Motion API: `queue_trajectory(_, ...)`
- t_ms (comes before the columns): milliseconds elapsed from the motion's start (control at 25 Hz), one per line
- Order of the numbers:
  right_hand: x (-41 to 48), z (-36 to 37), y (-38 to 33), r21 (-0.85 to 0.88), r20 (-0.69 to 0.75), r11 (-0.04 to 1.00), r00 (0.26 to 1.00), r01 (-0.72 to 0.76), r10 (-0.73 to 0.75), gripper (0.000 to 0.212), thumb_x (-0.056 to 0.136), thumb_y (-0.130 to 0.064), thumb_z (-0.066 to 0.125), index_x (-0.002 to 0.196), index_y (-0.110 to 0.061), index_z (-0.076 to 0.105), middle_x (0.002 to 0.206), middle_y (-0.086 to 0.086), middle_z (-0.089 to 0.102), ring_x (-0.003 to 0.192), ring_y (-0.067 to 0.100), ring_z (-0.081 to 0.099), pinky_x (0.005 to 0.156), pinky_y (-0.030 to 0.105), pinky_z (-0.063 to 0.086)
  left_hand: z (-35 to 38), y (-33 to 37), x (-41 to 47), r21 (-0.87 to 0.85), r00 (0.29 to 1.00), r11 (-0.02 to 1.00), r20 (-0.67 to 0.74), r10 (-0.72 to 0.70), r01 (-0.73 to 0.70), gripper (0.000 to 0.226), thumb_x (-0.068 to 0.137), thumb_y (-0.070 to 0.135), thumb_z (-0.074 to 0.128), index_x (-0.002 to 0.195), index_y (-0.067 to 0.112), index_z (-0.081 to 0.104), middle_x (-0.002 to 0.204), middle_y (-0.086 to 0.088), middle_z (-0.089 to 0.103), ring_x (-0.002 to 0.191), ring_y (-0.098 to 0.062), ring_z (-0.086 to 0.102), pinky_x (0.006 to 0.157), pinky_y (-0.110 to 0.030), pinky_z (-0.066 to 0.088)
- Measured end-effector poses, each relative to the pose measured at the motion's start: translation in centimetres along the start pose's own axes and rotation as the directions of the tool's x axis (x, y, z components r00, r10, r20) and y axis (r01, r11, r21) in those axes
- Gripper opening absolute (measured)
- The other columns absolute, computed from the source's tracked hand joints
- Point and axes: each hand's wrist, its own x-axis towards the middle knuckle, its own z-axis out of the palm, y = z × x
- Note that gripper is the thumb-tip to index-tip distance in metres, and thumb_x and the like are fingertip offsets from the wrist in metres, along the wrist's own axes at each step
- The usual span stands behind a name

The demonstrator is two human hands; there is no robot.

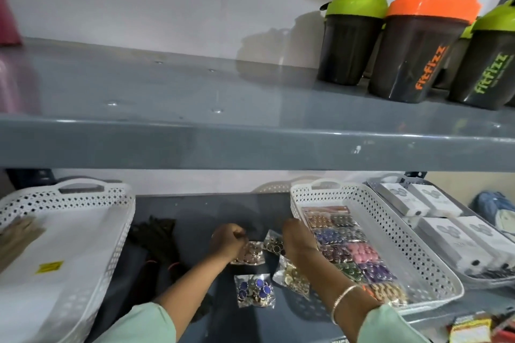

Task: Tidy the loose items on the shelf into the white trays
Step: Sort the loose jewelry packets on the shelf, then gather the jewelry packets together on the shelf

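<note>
Several clear packets of jewellery lie loose on the grey lower shelf between two white trays. My left hand (227, 241) is closed on the top edge of a packet of coppery pieces (250, 255). My right hand (296, 237) rests over a packet of dark rings (273, 242), fingers hidden, grip unclear. A packet of blue stones (255, 291) and a packet of gold pieces (291, 276) lie nearer me. The right white tray (418, 245) holds a long sheet of coloured packets (351, 252). The left white tray (92, 231) holds flat white bags.
A bundle of black hair ties (158, 242) lies beside the left tray. A third tray with white boxes (446, 231) stands at far right. The upper grey shelf (250, 145) overhangs, bearing shaker bottles (418, 44). Red and yellow packets (471, 328) sit bottom right.
</note>
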Motion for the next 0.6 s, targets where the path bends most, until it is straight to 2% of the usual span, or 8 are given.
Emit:
queue_trajectory(80,-0.3,-0.2,-1.0,0.005,-0.008,1.000,1.000,0.013,-0.013,0.030,0.094,-0.006,0.039,0.118,0.002,0.055,0.124,0.023,0.057,0.114,0.036,0.055,0.096,0.041,0.047,-1.9,-0.5,-1.3,-0.050,0.999,0.999,-0.052,-0.010,0.007,0.021,0.083,0.002,0.065,0.103,-0.004,0.069,0.110,-0.019,0.070,0.107,-0.029,0.064,0.094,-0.034,0.049)
queue_trajectory(160,-0.8,0.4,-3.3,0.000,0.007,0.995,0.995,0.095,-0.095,0.029,0.091,-0.004,0.043,0.113,0.001,0.061,0.119,0.020,0.063,0.111,0.032,0.060,0.092,0.035,0.049,-4.6,-1.5,-3.1,-0.055,0.992,0.998,-0.126,-0.033,0.026,0.013,0.084,0.002,0.063,0.093,-0.002,0.072,0.100,-0.018,0.073,0.098,-0.027,0.067,0.084,-0.028,0.049)
queue_trajectory(280,-1.8,2.7,-8.6,0.087,0.092,0.970,0.968,0.227,-0.234,0.027,0.084,-0.001,0.049,0.100,0.002,0.071,0.111,0.018,0.070,0.108,0.025,0.064,0.080,0.029,0.049,-9.2,-3.8,-5.4,0.048,0.961,0.993,-0.263,-0.088,0.104,0.015,0.085,0.005,0.057,0.083,0.005,0.072,0.092,-0.011,0.074,0.092,-0.023,0.068,0.082,-0.029,0.050)
queue_trajectory(360,-2.6,4.8,-11.9,0.154,0.155,0.963,0.957,0.221,-0.244,0.025,0.084,-0.003,0.052,0.099,0.001,0.072,0.110,0.019,0.071,0.110,0.026,0.063,0.077,0.028,0.047,-11.5,-5.3,-6.5,0.178,0.934,0.967,-0.339,-0.114,0.183,0.017,0.087,0.009,0.055,0.093,0.005,0.069,0.103,-0.013,0.072,0.100,-0.025,0.065,0.088,-0.031,0.048)
queue_trajectory(440,-3.4,7.1,-14.6,0.208,0.221,0.960,0.947,0.188,-0.233,0.027,0.085,-0.011,0.058,0.107,0.002,0.067,0.116,0.019,0.067,0.113,0.028,0.061,0.077,0.026,0.044,-12.7,-6.5,-7.4,0.233,0.922,0.942,-0.358,-0.148,0.242,0.022,0.091,0.011,0.051,0.109,0.004,0.062,0.116,-0.014,0.065,0.108,-0.027,0.060,0.094,-0.032,0.046)
queue_trajectory(520,-4.1,9.3,-16.0,0.190,0.295,0.966,0.929,0.173,-0.224,0.044,0.083,-0.019,0.064,0.121,0.000,0.056,0.127,0.018,0.059,0.121,0.028,0.055,0.087,0.029,0.046,-12.3,-6.7,-8.0,0.214,0.933,0.946,-0.316,-0.171,0.245,0.029,0.095,0.012,0.045,0.120,0.002,0.054,0.125,-0.017,0.059,0.115,-0.030,0.056,0.098,-0.035,0.045)
queue_trajectory(600,-4.6,10.5,-16.8,0.143,0.312,0.971,0.923,0.190,-0.226,0.049,0.085,-0.019,0.062,0.129,-0.003,0.048,0.133,0.017,0.052,0.125,0.027,0.051,0.098,0.033,0.045,-11.8,-6.9,-8.2,0.224,0.943,0.946,-0.289,-0.166,0.235,0.032,0.099,0.012,0.036,0.124,0.000,0.051,0.128,-0.020,0.057,0.119,-0.034,0.054,0.103,-0.042,0.045)
